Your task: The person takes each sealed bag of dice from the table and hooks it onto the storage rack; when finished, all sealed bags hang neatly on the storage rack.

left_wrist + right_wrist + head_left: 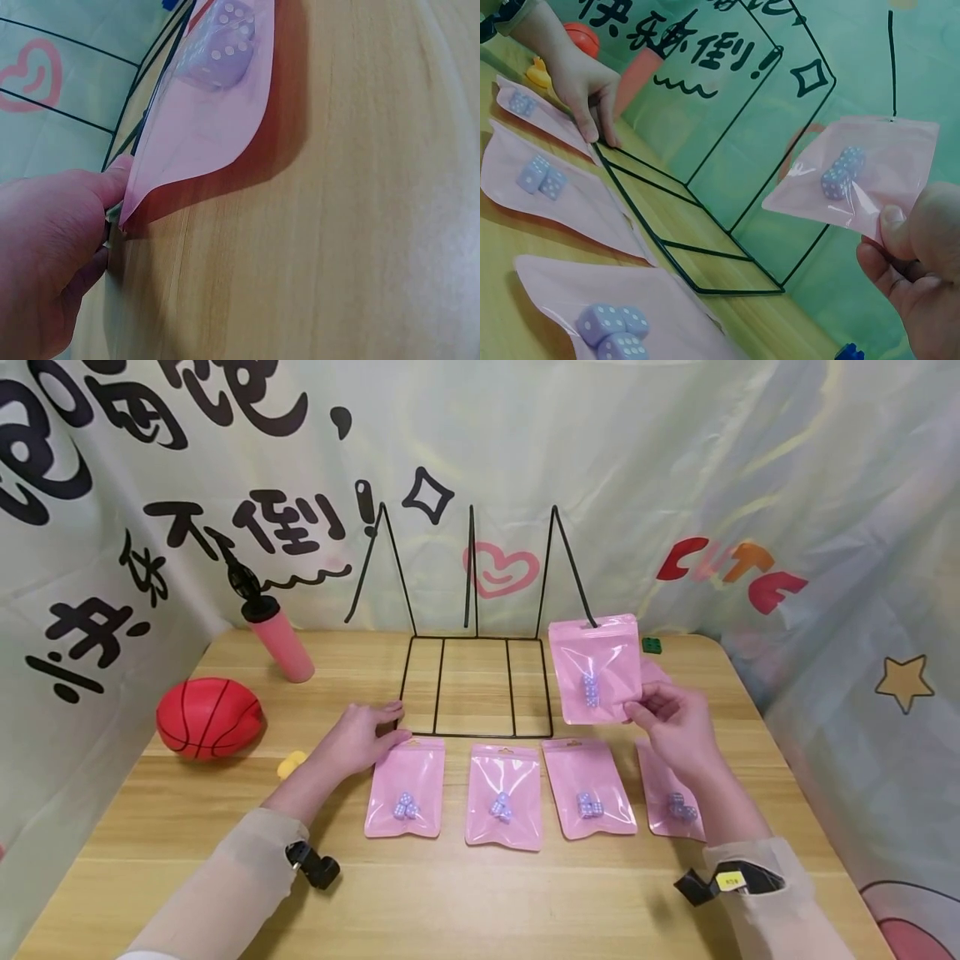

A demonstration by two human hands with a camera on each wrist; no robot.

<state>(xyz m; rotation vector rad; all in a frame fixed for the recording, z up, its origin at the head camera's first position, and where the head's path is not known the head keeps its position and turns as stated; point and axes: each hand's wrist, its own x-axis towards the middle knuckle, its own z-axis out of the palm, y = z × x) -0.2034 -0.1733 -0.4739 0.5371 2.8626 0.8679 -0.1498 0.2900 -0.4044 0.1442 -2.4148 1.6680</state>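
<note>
A black wire rack (pixel 471 637) with three upright arms stands on the table. My left hand (pixel 365 735) grips the front left corner of its base, thumb and fingers around the wire. My right hand (pixel 678 727) pinches the lower right corner of a pink zip pouch (pixel 568 693) with dice (pixel 591 691) inside. That pouch's top hole meets the tip of the rack's right arm, also visible in the right wrist view. In a row before the rack lie pink pouches (pixel 486 777) with dice. The rightmost pouch (pixel 660 785) is partly behind my right wrist.
A red ball (pixel 210 718) with a dent, a pink hand pump (pixel 279 639) and a small yellow object (pixel 291 765) are at the left. At the back right, a green block (pixel 651 645) lies near another pink pouch (pixel 654 672), mostly hidden. A printed cloth (pixel 630 460) hangs behind.
</note>
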